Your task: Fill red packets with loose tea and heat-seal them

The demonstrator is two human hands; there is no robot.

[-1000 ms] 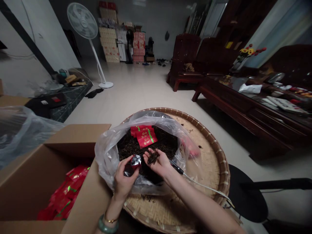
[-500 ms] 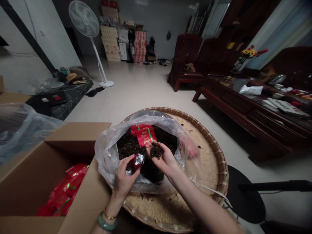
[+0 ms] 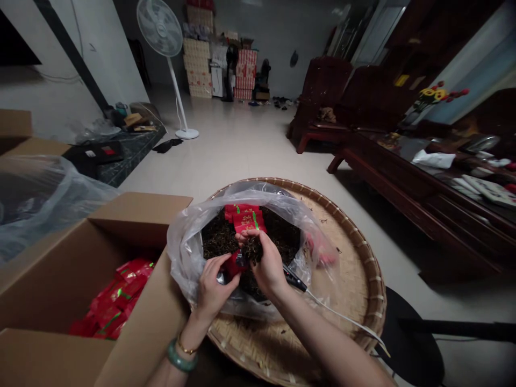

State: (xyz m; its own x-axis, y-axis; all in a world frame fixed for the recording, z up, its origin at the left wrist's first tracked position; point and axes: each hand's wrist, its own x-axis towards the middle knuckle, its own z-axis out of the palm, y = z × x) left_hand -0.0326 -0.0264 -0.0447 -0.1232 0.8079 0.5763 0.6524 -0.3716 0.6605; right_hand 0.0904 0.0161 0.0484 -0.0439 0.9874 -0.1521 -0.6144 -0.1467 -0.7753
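My left hand [image 3: 213,287] pinches a small red foil pouch [image 3: 234,264] by its mouth, just above the near edge of a clear plastic bag [image 3: 183,252]. My right hand [image 3: 264,263] is cupped round a clump of dark loose tea leaves [image 3: 253,249] and tipped against the pouch's opening. The bag holds a dark heap of loose tea [image 3: 215,239] with a few empty red pouches [image 3: 245,217] lying on top. It sits in a round woven bamboo tray [image 3: 355,269].
An open cardboard box [image 3: 133,215] at my left holds several filled red pouches [image 3: 115,301]. A white cable [image 3: 342,317] with a dark handle runs across the tray. A crumpled plastic sheet [image 3: 36,199], a standing fan [image 3: 163,32], and dark wooden furniture [image 3: 423,193] surround me.
My right hand, holding tea leaves, has turned over and closed in on the pouch held by my left hand. The view has shifted slightly to the left.
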